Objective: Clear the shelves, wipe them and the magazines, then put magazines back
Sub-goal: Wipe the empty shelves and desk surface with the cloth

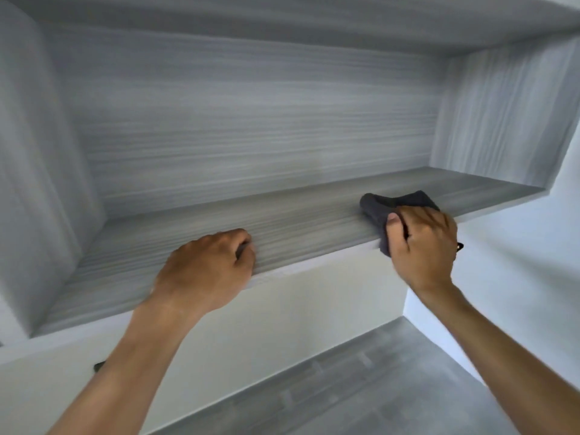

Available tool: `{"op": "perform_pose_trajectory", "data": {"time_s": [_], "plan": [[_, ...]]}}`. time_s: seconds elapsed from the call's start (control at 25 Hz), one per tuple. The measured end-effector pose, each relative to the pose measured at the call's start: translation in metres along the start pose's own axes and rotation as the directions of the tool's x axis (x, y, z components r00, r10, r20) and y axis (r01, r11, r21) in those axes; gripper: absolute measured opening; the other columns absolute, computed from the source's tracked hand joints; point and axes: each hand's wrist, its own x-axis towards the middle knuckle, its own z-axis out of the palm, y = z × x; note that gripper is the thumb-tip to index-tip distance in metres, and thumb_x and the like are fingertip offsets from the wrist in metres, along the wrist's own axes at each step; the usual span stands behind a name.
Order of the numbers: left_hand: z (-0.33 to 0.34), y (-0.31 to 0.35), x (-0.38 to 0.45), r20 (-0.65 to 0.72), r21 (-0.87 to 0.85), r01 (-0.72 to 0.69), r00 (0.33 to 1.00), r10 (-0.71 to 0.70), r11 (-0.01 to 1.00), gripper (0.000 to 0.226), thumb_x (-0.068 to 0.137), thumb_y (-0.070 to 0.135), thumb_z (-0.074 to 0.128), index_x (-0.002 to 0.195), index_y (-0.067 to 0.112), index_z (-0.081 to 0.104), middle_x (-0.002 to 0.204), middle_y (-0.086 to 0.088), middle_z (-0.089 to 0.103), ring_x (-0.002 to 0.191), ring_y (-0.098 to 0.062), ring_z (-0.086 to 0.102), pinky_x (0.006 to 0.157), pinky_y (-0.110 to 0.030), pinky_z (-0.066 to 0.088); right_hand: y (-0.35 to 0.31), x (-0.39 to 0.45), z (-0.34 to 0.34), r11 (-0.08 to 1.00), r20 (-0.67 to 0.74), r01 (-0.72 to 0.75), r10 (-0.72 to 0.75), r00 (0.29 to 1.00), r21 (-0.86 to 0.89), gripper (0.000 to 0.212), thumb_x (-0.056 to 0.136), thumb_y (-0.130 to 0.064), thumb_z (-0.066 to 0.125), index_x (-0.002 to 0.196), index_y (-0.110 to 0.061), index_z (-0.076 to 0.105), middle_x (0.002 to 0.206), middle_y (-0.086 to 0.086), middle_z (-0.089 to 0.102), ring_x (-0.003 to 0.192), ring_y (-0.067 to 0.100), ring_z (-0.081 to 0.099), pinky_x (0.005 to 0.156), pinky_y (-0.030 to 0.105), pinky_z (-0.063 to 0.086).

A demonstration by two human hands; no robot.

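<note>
A grey wood-grain shelf [314,215] runs across a recessed wall niche and holds nothing but a cloth. My right hand [422,246] grips a dark grey cloth [392,204] at the shelf's front edge, right of centre, with the cloth bunched on the shelf surface and part of it hanging over the lip. My left hand [210,268] rests on the shelf's front edge left of centre, fingers curled over the lip. No magazines are in view.
The niche has grey wood-grain back [251,120] and side walls [502,114], and a ceiling panel above. Below the shelf is a white front face [298,302], then a lower grey shelf [361,387]. White wall stands to the right.
</note>
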Motion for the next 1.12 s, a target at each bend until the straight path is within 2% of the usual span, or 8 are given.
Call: {"op": "perform_pose_trajectory", "data": {"time_s": [0.2, 0.36, 0.52, 0.68, 0.8, 0.88, 1.0, 1.12], "plan": [[0.003, 0.000, -0.005, -0.086, 0.049, 0.055, 0.995, -0.051, 0.997, 0.029, 0.098, 0.042, 0.034, 0.105, 0.027, 0.058, 0.116, 0.002, 0.064, 0.105, -0.027, 0.057, 0.079, -0.036, 0.044, -0.134, -0.057, -0.007, 0.940, 0.016, 0.240, -0.252, 0.968, 0.243, 0.036, 0.097, -0.039, 0.045, 0.098, -0.015, 0.073, 0.101, 0.001, 0.072, 0.094, 0.030, 0.061, 0.094, 0.047, 0.044], [0.005, -0.012, -0.018, -0.114, 0.068, 0.025, 0.993, -0.017, 0.997, 0.033, 0.100, 0.042, 0.029, 0.109, 0.028, 0.058, 0.116, 0.006, 0.062, 0.108, -0.022, 0.055, 0.084, -0.037, 0.047, -0.112, -0.046, -0.017, 0.853, 0.102, 0.452, -0.490, 0.866, 0.261, 0.046, 0.102, -0.048, 0.037, 0.113, -0.018, 0.070, 0.114, -0.002, 0.070, 0.102, 0.029, 0.063, 0.089, 0.045, 0.046], [0.009, -0.015, -0.023, -0.147, 0.116, 0.004, 0.989, 0.014, 0.993, 0.039, 0.099, 0.042, 0.023, 0.116, 0.029, 0.056, 0.119, 0.008, 0.062, 0.111, -0.020, 0.056, 0.091, -0.036, 0.047, -0.023, 0.001, -0.019, 0.946, 0.263, 0.252, -0.300, 0.917, 0.202, 0.061, 0.103, -0.055, 0.025, 0.102, -0.016, 0.072, 0.102, 0.001, 0.074, 0.095, 0.032, 0.069, 0.081, 0.047, 0.049], [0.005, -0.005, -0.016, -0.116, 0.156, 0.001, 0.993, 0.017, 0.988, 0.059, 0.084, 0.044, 0.011, 0.118, 0.030, 0.057, 0.120, 0.007, 0.062, 0.110, -0.022, 0.057, 0.089, -0.036, 0.049, -0.090, -0.008, -0.017, 0.935, 0.314, 0.270, -0.333, 0.889, 0.229, 0.053, 0.097, -0.052, 0.032, 0.113, -0.025, 0.075, 0.113, -0.004, 0.074, 0.102, 0.027, 0.069, 0.089, 0.045, 0.052], [0.002, -0.017, -0.030, -0.154, 0.077, 0.000, 0.988, 0.012, 0.997, 0.046, 0.091, 0.048, 0.021, 0.103, 0.028, 0.061, 0.108, 0.012, 0.064, 0.105, -0.018, 0.059, 0.085, -0.035, 0.048, -0.142, -0.024, -0.025, 0.822, 0.418, 0.388, -0.553, 0.721, 0.418, 0.061, 0.092, -0.060, 0.024, 0.134, -0.035, 0.061, 0.134, -0.013, 0.063, 0.124, 0.017, 0.056, 0.104, 0.042, 0.040], [-0.002, -0.032, -0.048, -0.254, 0.060, 0.018, 0.967, -0.002, 0.998, 0.041, 0.090, 0.049, 0.030, 0.094, 0.030, 0.066, 0.099, 0.014, 0.066, 0.095, -0.019, 0.061, 0.081, -0.037, 0.050, -0.115, 0.004, -0.024, 0.791, 0.529, 0.338, -0.598, 0.602, 0.510, 0.059, 0.095, -0.065, 0.024, 0.142, -0.041, 0.050, 0.149, -0.020, 0.046, 0.139, 0.006, 0.039, 0.113, 0.034, 0.030], [-0.006, -0.065, -0.076, -0.353, 0.096, 0.002, 0.935, 0.032, 0.995, 0.037, 0.095, 0.043, 0.037, 0.095, 0.026, 0.069, 0.098, 0.012, 0.068, 0.091, -0.018, 0.062, 0.077, -0.039, 0.053, -0.055, 0.056, -0.008, 0.907, 0.782, 0.122, -0.411, 0.469, 0.404, 0.029, 0.101, -0.048, 0.038, 0.128, -0.047, 0.047, 0.148, -0.017, 0.044, 0.137, 0.010, 0.039, 0.108, 0.032, 0.032], [-0.006, -0.075, -0.083, -0.383, 0.119, -0.053, 0.919, 0.096, 0.991, 0.035, 0.098, 0.036, 0.037, 0.100, 0.021, 0.069, 0.099, 0.009, 0.067, 0.089, -0.019, 0.061, 0.078, -0.041, 0.052, -0.063, 0.078, 0.014, 0.944, 0.828, 0.250, -0.312, 0.467, 0.215, 0.033, 0.104, -0.037, 0.034, 0.133, -0.029, 0.047, 0.147, 0.001, 0.051, 0.130, 0.023, 0.047, 0.100, 0.032, 0.035]]}}
